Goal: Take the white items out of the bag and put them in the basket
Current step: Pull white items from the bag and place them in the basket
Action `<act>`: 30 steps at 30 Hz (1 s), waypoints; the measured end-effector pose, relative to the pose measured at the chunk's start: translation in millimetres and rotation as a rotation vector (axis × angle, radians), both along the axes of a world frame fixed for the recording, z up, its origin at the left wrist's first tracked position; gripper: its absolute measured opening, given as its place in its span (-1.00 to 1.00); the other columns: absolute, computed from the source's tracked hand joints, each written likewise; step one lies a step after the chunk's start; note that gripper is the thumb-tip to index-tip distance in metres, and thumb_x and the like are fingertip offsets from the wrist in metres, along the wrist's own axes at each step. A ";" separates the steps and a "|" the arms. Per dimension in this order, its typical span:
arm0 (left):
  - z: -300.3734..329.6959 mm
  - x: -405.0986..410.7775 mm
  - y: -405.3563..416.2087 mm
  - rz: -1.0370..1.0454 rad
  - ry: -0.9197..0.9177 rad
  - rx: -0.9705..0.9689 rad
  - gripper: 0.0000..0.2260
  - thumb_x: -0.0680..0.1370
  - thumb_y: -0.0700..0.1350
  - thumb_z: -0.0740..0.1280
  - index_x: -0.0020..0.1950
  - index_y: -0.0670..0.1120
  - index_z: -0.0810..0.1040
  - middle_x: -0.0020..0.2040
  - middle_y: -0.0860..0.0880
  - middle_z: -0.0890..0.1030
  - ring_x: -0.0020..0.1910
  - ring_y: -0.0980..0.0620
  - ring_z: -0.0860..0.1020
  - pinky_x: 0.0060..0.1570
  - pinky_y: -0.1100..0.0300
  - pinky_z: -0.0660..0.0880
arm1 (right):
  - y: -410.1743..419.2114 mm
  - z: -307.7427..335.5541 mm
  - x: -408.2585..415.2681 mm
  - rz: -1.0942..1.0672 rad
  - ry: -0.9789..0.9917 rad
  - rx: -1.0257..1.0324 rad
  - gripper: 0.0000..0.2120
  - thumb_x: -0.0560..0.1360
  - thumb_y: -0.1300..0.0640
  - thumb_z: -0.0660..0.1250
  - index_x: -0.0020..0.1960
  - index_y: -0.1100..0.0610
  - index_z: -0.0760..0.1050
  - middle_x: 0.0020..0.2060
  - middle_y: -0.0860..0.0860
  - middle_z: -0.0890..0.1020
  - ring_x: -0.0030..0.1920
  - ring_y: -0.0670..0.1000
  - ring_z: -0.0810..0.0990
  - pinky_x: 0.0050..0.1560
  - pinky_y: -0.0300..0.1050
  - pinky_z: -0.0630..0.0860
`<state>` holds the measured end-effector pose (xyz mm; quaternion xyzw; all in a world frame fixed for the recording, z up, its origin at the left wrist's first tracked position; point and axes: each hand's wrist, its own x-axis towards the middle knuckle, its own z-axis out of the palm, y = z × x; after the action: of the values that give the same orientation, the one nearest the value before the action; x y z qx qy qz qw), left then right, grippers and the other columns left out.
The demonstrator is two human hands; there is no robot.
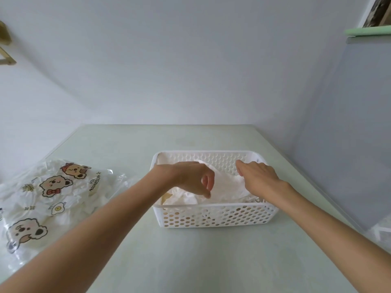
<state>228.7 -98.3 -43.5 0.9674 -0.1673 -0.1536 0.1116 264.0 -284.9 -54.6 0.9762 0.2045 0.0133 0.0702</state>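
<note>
A white perforated basket (213,215) stands on the table in front of me, with crumpled white items (226,187) lying inside it. My left hand (190,176) hovers over the basket's left half, its fingers curled, thumb and fingertips pinching the top of a white item. Over the basket's right half, my right hand (258,176) rests on the white items with its fingers fairly straight and pointing away from me. At the left lies a clear plastic bag (53,197) printed with cartoon bears, with more white items showing through it.
The pale green table (190,261) ends at a white wall behind and a grey panel (349,144) on the right. Bare tabletop lies between me and the basket. Something white shows at the far right edge (383,231).
</note>
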 end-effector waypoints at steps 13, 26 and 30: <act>23.4 -9.0 40.9 0.080 -0.063 0.335 -0.60 0.45 -0.37 0.20 -0.04 0.11 0.63 0.07 0.12 0.60 0.07 0.05 0.54 -0.22 0.25 0.38 | -5.1 0.6 3.4 -0.013 0.107 -0.062 -0.68 0.55 0.33 0.15 0.24 0.09 0.45 0.26 0.07 0.45 0.14 0.10 0.50 -0.04 -0.14 0.34; -29.1 4.5 12.0 -0.058 0.093 0.284 -0.46 0.69 0.07 -0.08 0.55 0.01 -0.32 0.55 0.08 -0.32 0.53 0.12 -0.28 0.49 0.12 -0.23 | 25.5 3.5 13.8 -0.075 0.609 0.118 -0.57 0.52 0.27 0.26 0.35 0.08 0.29 0.07 0.05 0.46 -0.22 -0.03 0.54 0.00 -0.11 0.58; -36.3 -0.1 28.2 -0.047 0.101 0.354 -0.36 0.65 0.19 -0.07 0.52 -0.03 -0.40 0.53 0.07 -0.36 0.53 0.12 -0.27 0.51 0.13 -0.20 | 12.7 -2.5 29.1 -0.123 0.685 0.122 -0.28 0.45 0.17 0.44 0.46 -0.07 0.13 0.35 0.10 0.34 0.00 0.02 0.57 0.09 -0.05 0.59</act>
<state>228.6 -70.1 -79.8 0.9589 -0.1543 -0.2317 -0.0556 293.1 -272.1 -57.2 0.9369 0.1558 -0.3072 -0.0602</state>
